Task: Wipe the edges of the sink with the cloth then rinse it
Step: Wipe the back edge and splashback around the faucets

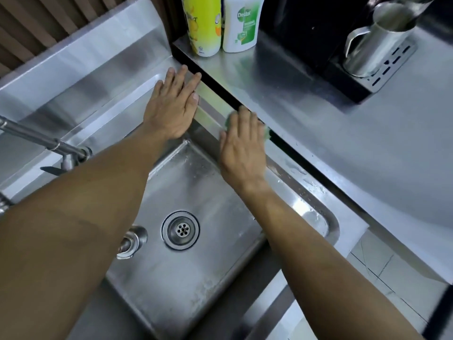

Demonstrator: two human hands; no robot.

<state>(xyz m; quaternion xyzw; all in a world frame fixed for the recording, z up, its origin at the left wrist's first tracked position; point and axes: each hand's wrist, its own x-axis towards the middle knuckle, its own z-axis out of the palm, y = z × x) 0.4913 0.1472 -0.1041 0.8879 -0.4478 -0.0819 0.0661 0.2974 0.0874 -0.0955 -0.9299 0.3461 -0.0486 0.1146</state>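
The flat right hand [241, 146] hid nearly all of the blurred green cloth [267, 133]. At twelve o'clock, the yellow plastic bottle [204, 25] and white Dettol bottle [241, 23] lost their tops; at nine o'clock the steel tap [36, 136] ran off-frame.

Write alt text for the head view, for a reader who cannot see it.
A person's right hand presses a green cloth flat on the steel sink's right edge, while the left hand lies flat on the far corner.
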